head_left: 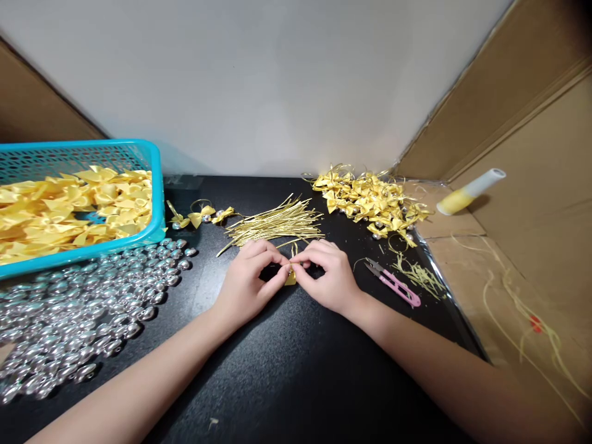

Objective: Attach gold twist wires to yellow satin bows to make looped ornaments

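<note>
My left hand [253, 274] and my right hand [326, 271] meet fingertip to fingertip over the black table. Both are closed in a pinch on a small yellow ribbon bow [291, 279], mostly hidden behind the fingers. A loop of gold tie [295, 249] rises from between the fingertips. Just beyond the hands lies a loose bundle of gold twist ties [275, 223]. Silver beads [106, 308] are spread to the left of my left hand. Pink thread snips [394, 283] rest on the table to the right of my right hand.
A turquoise basket [160, 197] of yellow bows stands at the left. Several bows with beads [203, 216] lie beside it. A heap of beaded bows [370, 200] sits at the back right, with cut scraps [420, 276] nearer. A thread cone [469, 192] stands on cardboard at right.
</note>
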Available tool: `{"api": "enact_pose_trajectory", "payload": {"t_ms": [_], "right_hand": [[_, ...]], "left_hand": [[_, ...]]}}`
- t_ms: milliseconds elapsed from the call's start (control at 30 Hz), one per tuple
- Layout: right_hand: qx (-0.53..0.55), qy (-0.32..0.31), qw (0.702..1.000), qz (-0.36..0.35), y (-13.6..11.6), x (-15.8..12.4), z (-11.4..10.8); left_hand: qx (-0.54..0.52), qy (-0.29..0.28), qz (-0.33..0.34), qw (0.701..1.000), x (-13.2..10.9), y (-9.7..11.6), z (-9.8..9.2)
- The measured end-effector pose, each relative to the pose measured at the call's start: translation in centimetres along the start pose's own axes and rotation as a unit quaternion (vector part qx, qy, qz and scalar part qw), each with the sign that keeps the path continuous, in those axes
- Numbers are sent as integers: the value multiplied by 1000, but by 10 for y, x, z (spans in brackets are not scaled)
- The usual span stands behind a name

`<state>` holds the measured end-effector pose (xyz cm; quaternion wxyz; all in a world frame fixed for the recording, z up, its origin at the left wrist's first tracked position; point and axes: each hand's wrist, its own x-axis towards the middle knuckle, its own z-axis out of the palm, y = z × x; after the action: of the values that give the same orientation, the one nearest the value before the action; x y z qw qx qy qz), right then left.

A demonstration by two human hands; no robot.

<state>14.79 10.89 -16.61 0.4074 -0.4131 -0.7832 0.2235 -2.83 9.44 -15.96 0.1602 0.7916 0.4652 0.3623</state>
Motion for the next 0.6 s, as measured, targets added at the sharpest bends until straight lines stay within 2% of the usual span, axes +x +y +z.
{"api": "enact_pose_trajectory", "payload": {"t_ms": [233,433,600], "right_hand": [[-85,5,996,-27,-1,-2,0],[-113,3,992,-53,-1,-2,-1],[-115,-7,992,-50,0,-2,-3]], "left_hand": [[30,2,30,999,-1,0,1],[78,-15,51,996,-1,2,3],[108,-35,43,993,-1,4,3]]}}
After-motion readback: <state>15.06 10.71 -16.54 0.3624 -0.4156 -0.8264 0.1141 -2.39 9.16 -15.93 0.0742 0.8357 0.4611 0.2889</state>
